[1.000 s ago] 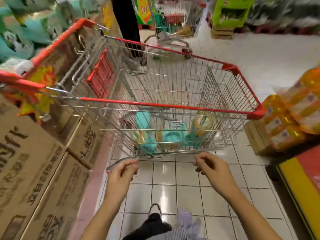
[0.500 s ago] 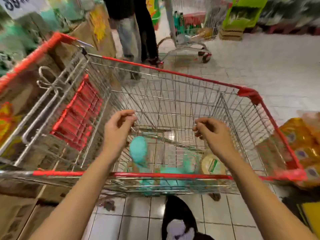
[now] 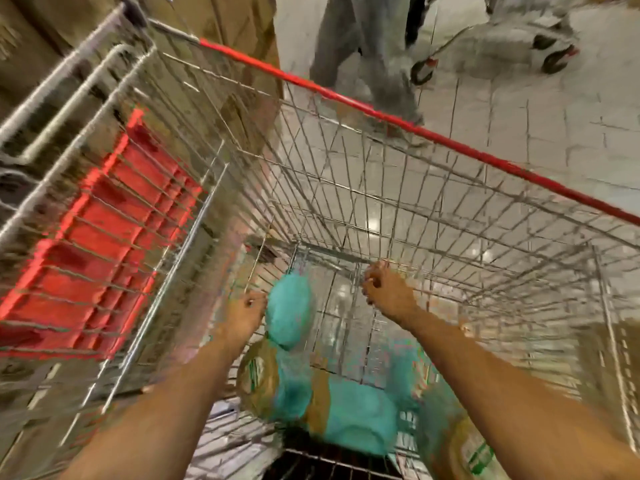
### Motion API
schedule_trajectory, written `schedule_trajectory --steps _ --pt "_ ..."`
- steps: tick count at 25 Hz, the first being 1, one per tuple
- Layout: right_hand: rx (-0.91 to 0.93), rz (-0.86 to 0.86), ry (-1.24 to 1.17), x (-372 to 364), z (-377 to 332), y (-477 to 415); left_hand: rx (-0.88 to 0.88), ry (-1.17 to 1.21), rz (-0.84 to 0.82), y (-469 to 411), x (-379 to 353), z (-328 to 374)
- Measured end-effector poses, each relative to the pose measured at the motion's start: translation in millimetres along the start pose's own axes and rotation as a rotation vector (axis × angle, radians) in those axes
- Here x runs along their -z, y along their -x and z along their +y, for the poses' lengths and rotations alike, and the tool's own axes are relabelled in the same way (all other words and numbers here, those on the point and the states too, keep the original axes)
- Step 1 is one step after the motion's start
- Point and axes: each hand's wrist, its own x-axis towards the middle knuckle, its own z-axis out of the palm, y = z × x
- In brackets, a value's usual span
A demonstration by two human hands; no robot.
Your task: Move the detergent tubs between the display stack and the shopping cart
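Pale tiled shop floor (image 3: 519, 109) beneath silver wire shopping cart with red rim (image 3: 381, 114). Inside cart: left hand (image 3: 244, 315), fingers curled, just beside tilted teal detergent tub (image 3: 289, 310), grip unclear in blur; more teal tubs (image 3: 353, 417) lying on cart bottom; right hand (image 3: 384, 289) curled, holding nothing.

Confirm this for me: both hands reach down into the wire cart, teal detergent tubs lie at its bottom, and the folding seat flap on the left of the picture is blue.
One detail is wrong. The seat flap is red, not blue, as the head view shows. The rest holds: the left hand and right hand reach down into the wire cart, and teal detergent tubs lie at its bottom.
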Motion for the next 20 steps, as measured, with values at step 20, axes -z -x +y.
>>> schedule_trajectory --steps 20 --pt "-0.466 -0.231 -0.878 -126.4 89.7 -107.5 -0.104 0.122 -0.132 -84.9 -107.1 -101.6"
